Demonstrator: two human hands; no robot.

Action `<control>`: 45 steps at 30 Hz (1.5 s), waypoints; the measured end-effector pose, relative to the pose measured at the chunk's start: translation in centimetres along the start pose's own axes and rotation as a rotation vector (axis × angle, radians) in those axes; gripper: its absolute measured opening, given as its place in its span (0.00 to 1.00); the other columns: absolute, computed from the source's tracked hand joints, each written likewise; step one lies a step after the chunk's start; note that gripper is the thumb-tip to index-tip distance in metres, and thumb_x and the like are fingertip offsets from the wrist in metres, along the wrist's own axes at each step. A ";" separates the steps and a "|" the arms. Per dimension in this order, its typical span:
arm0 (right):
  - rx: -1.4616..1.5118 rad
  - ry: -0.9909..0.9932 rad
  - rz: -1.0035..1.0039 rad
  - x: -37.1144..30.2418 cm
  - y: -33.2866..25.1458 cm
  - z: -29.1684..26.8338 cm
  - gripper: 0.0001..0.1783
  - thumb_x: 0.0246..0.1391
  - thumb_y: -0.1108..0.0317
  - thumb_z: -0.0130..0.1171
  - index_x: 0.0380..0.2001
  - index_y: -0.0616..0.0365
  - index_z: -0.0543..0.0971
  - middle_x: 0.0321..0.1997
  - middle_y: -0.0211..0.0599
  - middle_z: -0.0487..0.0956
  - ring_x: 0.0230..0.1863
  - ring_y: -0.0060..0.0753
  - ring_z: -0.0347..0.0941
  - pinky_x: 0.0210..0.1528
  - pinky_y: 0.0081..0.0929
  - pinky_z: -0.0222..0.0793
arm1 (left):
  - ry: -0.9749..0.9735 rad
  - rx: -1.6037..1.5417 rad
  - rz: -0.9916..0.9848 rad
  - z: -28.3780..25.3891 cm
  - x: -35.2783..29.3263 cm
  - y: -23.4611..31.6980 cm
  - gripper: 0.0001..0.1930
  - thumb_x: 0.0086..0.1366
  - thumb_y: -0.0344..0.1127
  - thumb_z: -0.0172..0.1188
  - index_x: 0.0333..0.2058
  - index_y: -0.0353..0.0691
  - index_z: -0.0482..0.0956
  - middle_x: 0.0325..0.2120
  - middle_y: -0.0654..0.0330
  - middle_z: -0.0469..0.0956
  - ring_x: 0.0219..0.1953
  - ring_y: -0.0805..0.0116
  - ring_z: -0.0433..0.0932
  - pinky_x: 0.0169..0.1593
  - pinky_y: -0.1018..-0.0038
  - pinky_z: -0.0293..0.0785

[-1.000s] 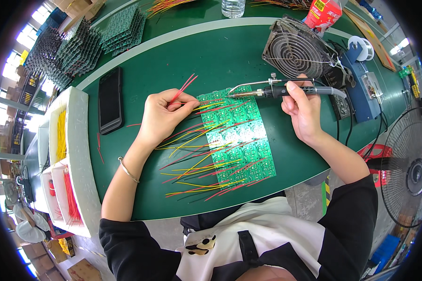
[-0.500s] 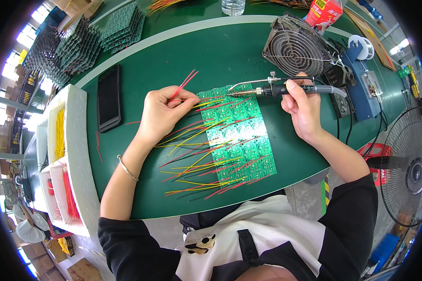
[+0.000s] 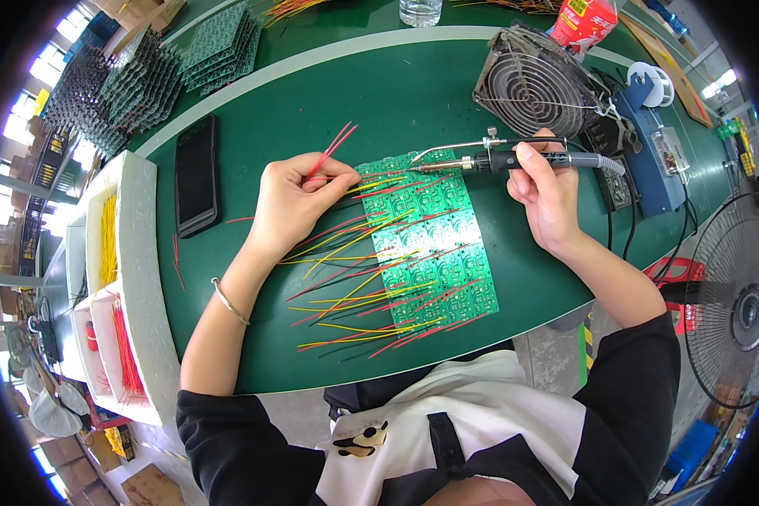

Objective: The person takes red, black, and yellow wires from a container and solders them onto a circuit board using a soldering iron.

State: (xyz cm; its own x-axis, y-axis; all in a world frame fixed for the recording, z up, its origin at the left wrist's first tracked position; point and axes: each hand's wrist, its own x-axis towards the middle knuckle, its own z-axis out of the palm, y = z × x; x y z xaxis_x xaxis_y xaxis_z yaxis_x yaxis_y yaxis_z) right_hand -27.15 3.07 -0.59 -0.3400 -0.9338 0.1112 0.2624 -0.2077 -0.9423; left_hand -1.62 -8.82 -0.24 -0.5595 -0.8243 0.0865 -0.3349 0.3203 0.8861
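A green circuit board panel (image 3: 430,244) lies on the green table, with red, yellow and black wires fanning out from it to the left. My left hand (image 3: 299,198) is closed at the panel's far left corner, pinching red wires (image 3: 337,142) whose loose ends point up and away. One red wire runs from its fingertips across the panel. Wrapped in my right hand (image 3: 541,190) is a soldering iron (image 3: 502,161) with a feed tube clamped along it. Its tip meets the panel near the far edge, at the end of that red wire.
A white foam box (image 3: 135,253) with yellow and red wires stands left, beside a black phone (image 3: 196,177). A square fan (image 3: 531,84) and a blue solder feeder (image 3: 649,143) stand at the far right. Stacked circuit boards (image 3: 219,51) sit far left.
Almost nothing differs. The panel and the soldering iron have shifted very slightly to the right, while both hands keep their grip.
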 end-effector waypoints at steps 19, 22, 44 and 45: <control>0.015 0.007 0.000 0.0 -0.1 0.0 0.08 0.52 0.69 0.54 0.26 0.54 0.65 0.16 0.23 0.62 0.15 0.12 0.55 0.15 0.14 0.47 | 0.002 0.006 -0.015 0.0 0.0 0.3 0.04 0.54 0.27 0.60 0.27 0.30 0.79 0.13 0.74 0.66 0.18 0.89 0.59 0.24 0.89 0.59; 0.021 -0.001 -0.001 0.0 0.0 -0.1 0.08 0.52 0.69 0.54 0.26 0.54 0.65 0.16 0.23 0.62 0.15 0.11 0.55 0.15 0.14 0.47 | 0.003 0.010 -0.011 0.0 0.0 0.3 0.04 0.54 0.27 0.60 0.27 0.30 0.79 0.13 0.74 0.66 0.18 0.89 0.58 0.24 0.89 0.58; -0.033 0.069 0.070 0.3 0.0 0.0 0.06 0.56 0.65 0.49 0.29 0.53 0.67 0.13 0.21 0.59 0.12 0.11 0.48 0.16 0.15 0.44 | 0.007 0.029 -0.021 -0.1 0.0 0.0 0.04 0.54 0.27 0.60 0.27 0.31 0.79 0.15 0.72 0.70 0.19 0.89 0.61 0.25 0.90 0.60; -0.006 0.070 0.053 0.3 0.1 -0.1 0.06 0.56 0.65 0.49 0.29 0.53 0.67 0.12 0.21 0.60 0.12 0.11 0.48 0.16 0.15 0.44 | 0.006 0.029 -0.021 0.0 0.0 0.0 0.04 0.54 0.27 0.60 0.27 0.31 0.79 0.15 0.72 0.70 0.19 0.89 0.61 0.25 0.90 0.60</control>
State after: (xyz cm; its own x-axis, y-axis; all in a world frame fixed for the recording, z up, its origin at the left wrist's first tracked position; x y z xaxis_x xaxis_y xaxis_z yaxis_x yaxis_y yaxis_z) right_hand -27.29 2.79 -0.65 -0.3878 -0.9209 0.0389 0.2761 -0.1563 -0.9483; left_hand -1.61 -8.82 -0.21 -0.5474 -0.8339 0.0712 -0.3681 0.3163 0.8743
